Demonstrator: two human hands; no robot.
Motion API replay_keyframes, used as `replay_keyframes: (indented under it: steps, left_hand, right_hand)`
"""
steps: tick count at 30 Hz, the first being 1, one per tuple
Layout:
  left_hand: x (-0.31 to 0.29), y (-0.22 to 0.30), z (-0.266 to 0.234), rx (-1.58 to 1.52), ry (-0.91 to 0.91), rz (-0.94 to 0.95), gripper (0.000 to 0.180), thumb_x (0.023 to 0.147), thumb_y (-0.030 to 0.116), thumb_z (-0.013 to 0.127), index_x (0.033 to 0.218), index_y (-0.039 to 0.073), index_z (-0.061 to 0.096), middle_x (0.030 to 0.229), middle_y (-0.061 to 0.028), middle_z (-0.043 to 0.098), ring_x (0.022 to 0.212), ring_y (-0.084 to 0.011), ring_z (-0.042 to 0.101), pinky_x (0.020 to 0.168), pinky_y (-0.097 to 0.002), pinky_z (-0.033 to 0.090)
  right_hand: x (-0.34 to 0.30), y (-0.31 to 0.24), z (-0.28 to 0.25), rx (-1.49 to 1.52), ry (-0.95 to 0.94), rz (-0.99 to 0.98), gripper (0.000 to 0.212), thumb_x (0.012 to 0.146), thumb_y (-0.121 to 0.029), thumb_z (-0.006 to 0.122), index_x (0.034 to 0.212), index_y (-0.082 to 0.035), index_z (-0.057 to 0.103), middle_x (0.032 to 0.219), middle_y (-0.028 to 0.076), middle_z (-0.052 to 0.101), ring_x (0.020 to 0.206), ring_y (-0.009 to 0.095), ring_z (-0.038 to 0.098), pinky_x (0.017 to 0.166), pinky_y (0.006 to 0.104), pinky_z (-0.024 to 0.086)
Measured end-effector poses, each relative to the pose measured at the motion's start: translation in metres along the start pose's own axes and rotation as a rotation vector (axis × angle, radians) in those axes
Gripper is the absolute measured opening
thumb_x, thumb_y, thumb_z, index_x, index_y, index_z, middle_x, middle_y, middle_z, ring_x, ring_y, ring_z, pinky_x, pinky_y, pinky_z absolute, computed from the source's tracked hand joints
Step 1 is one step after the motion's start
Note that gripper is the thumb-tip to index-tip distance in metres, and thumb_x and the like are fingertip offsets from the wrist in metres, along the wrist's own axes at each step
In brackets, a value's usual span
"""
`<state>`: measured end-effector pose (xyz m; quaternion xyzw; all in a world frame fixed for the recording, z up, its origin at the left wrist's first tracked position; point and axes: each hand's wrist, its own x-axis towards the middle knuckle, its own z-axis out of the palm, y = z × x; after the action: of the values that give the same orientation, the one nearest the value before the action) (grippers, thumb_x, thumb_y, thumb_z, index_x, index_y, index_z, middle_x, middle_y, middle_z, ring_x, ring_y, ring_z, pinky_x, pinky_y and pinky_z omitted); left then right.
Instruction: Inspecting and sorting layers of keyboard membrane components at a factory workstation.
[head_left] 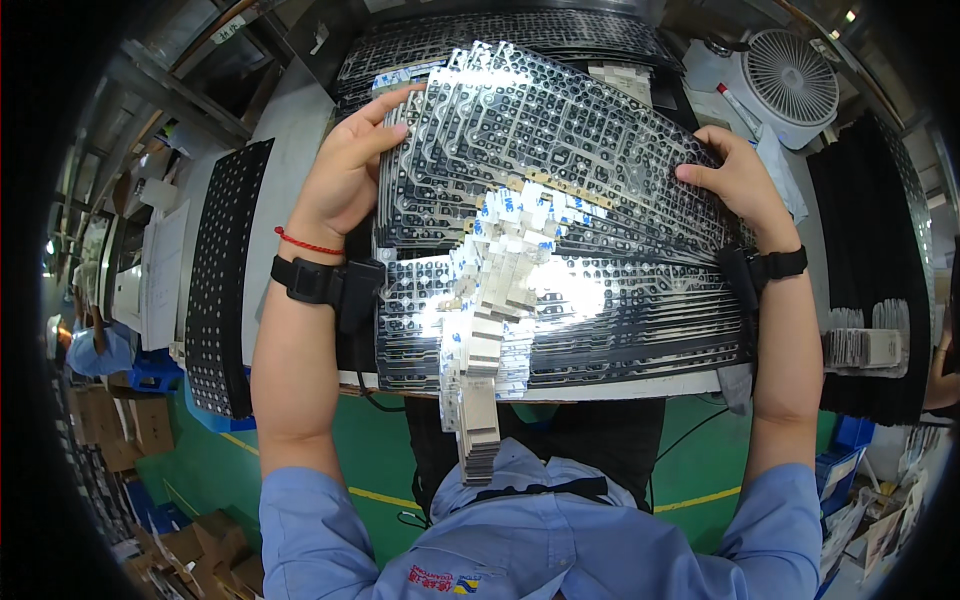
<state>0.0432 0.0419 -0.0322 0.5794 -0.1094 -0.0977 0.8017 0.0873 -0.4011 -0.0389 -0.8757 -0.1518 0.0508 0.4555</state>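
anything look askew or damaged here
The thin black patterned sheets between the left hand and right hand fan out askew, not squared; their flat white and beige strips spread unevenly. No clear damage shows.

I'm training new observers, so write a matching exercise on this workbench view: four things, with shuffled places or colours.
Things:
1. Left hand
2. Fan
3. Wrist cord
4. Right hand

Places or colours:
A. red
B. at the right side of the fanned sheets
C. at the left side of the fanned sheets
D. white, toward the picture's upper right

Pairs: 1-C, 2-D, 3-A, 4-B
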Motion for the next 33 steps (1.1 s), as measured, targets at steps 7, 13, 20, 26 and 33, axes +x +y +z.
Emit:
replay_keyframes:
  steps: [7,13,20,26,33]
  left_hand:
    - [-0.0010,-0.0043,0.0003,0.069,0.073,0.051,0.041,0.099,0.003,0.059,0.139,-0.004,0.053,0.121,-0.0119,0.069,0.104,-0.0138,0.068,0.093,-0.0279,0.056]
    - [-0.0001,-0.0049,0.0023,0.056,0.110,0.050,0.037,0.098,0.003,0.062,0.134,-0.005,0.056,0.119,-0.0124,0.070,0.101,-0.0142,0.069,0.090,-0.0278,0.057]
    - [0.0038,-0.0087,-0.0028,0.042,0.176,0.035,0.038,0.100,0.008,0.062,0.135,-0.005,0.056,0.119,-0.0135,0.071,0.098,-0.0150,0.071,0.087,-0.0282,0.058]
    - [-0.0016,-0.0008,-0.0018,-0.044,0.004,-0.049,0.041,0.101,0.005,0.057,0.140,-0.006,0.051,0.124,-0.0148,0.068,0.103,-0.0160,0.069,0.092,-0.0297,0.056]
    - [-0.0048,-0.0022,0.0031,0.050,0.057,-0.004,0.040,0.101,0.002,0.056,0.139,-0.006,0.051,0.123,-0.0124,0.068,0.105,-0.0146,0.068,0.092,-0.0288,0.056]
  right_hand:
    - [0.0006,0.0021,-0.0056,0.053,0.002,0.018,0.026,0.078,-0.012,0.084,0.096,-0.001,0.068,0.090,0.000,0.068,0.084,0.010,0.061,0.079,0.0266,0.049]
    - [-0.0005,-0.0013,-0.0057,0.068,0.008,0.009,0.026,0.080,-0.012,0.083,0.098,-0.001,0.068,0.090,0.000,0.068,0.083,0.009,0.061,0.078,0.0263,0.049]
    - [0.0006,0.0028,-0.0077,0.078,0.004,0.014,0.026,0.081,-0.012,0.083,0.099,-0.001,0.068,0.091,0.000,0.069,0.084,0.009,0.061,0.079,0.0262,0.049]
    - [0.0015,0.0053,-0.0090,0.087,-0.002,-0.004,0.026,0.081,-0.011,0.083,0.100,-0.001,0.068,0.093,0.001,0.069,0.087,0.010,0.062,0.081,0.0268,0.049]
    - [0.0009,0.0038,-0.0096,0.031,0.011,0.016,0.027,0.081,-0.013,0.083,0.100,-0.001,0.068,0.092,0.001,0.069,0.085,0.010,0.062,0.080,0.0266,0.050]
